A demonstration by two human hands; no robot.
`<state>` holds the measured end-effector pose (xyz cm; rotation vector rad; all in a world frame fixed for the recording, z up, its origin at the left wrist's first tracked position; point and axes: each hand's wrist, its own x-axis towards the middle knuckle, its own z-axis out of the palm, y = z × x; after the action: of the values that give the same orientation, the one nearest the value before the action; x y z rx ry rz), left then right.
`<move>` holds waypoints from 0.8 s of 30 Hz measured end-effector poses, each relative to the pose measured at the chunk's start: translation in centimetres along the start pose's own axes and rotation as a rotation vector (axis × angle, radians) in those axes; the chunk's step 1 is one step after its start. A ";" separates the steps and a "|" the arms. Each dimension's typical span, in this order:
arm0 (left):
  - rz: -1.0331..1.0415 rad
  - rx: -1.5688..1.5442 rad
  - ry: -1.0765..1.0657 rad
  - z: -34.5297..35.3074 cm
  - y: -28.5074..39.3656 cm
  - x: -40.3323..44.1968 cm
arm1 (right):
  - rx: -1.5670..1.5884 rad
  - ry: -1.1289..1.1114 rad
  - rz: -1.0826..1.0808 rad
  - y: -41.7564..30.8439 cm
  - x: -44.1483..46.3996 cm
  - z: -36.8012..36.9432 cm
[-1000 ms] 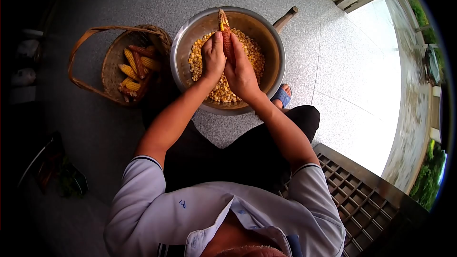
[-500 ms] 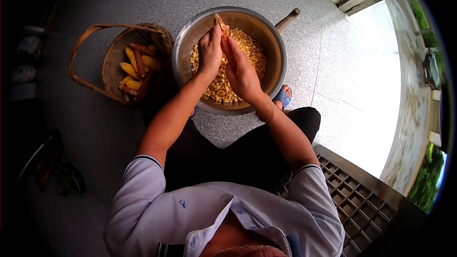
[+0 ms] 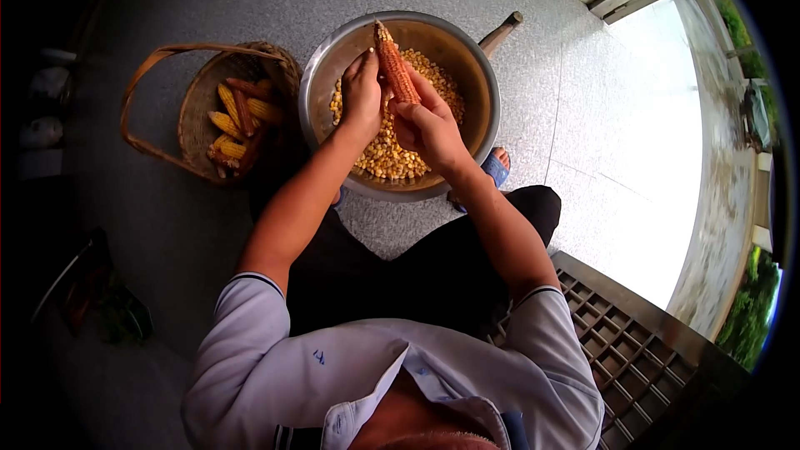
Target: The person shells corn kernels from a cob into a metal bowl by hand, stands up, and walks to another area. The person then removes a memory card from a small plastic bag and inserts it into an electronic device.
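A reddish corn cob (image 3: 395,62), with a few kernels near its tip, is tilted over the metal basin (image 3: 312,108). My right hand (image 3: 432,127) grips its lower end, thumb on top. Close along the cob's left side is my left hand (image 3: 362,98), its fingers partly hidden; whether they hold anything is unclear. A small pale kernel shows at its fingertips. Loose yellow kernels (image 3: 389,155) cover the basin's bottom beneath both hands.
On the left stands a wicker basket (image 3: 192,108) with several corn cobs (image 3: 225,123). A wooden handle (image 3: 501,33) sticks out beyond the basin's right rim. One foot in a blue sandal (image 3: 497,168) is beside the basin; a metal grate (image 3: 621,354) lies lower right.
The left thumb has come off the cob and the left hand sits slightly lower. My right hand has turned from lying along the cob to gripping its lower end, exposing more of it.
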<state>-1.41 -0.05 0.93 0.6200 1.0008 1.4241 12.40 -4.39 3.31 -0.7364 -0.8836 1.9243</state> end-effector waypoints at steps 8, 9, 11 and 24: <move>-0.111 0.024 0.010 0.2 0.7 0.4 | 0.418 -0.069 0.148 -1.0 0.0 0.0; -0.111 0.024 0.010 0.2 0.8 0.3 | 0.394 -0.059 0.182 -1.1 0.1 0.1; -0.113 0.024 -0.059 0.0 0.9 0.2 | 0.407 -0.053 0.220 -0.9 0.1 0.1; -0.119 -0.164 -0.110 0.3 1.5 0.0 | 0.363 0.041 0.347 0.2 0.2 -0.9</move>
<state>-1.90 0.14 2.35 0.5044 0.8116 1.3375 12.88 -3.99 2.62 -0.7389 -0.3766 2.2834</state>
